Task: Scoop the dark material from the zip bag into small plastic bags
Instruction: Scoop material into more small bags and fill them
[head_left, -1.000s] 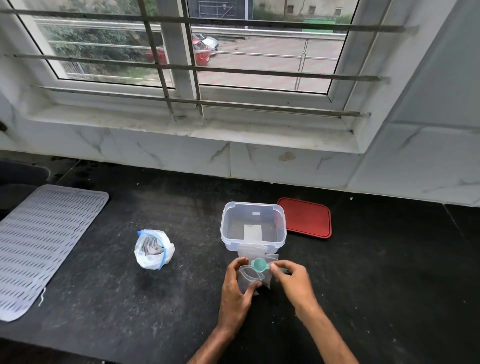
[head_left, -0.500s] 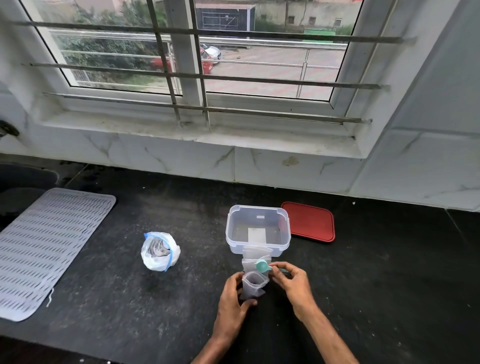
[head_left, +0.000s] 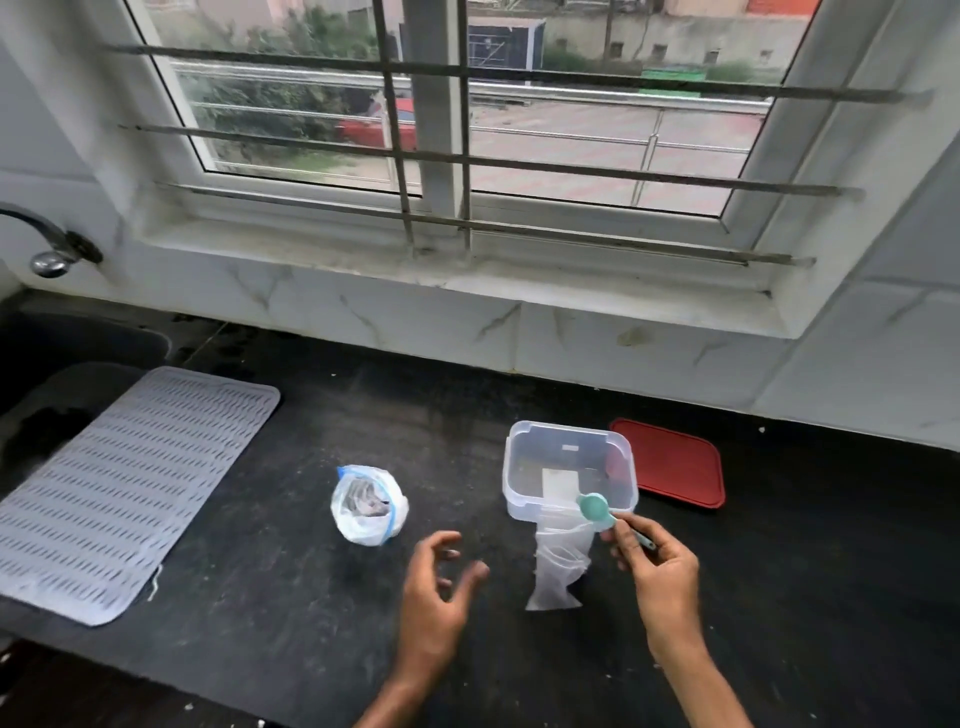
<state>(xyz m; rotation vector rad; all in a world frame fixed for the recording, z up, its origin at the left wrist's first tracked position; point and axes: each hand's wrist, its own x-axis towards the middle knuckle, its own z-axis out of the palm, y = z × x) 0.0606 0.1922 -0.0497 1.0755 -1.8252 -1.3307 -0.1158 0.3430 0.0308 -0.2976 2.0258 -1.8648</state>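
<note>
The zip bag (head_left: 370, 506), white with a blue seal and dark material inside, sits open on the black counter. A small clear plastic bag (head_left: 560, 569) stands upright in front of the clear container (head_left: 519, 467), touched by neither hand. My right hand (head_left: 657, 569) pinches the handle of a teal spoon (head_left: 595, 508), whose bowl hovers over the container's near rim. My left hand (head_left: 441, 584) floats above the counter between the zip bag and the small bag, fingers loosely spread, holding nothing.
A red lid (head_left: 675, 465) lies right of the container. A grey perforated mat (head_left: 119, 483) covers the counter's left side beside a dark sink (head_left: 78, 353) with a tap (head_left: 49, 249). The tiled wall and window sill run behind.
My left hand let go of the small bag and moved left toward the zip bag. My right hand lifted the spoon up and to the right, away from the small bag's mouth.
</note>
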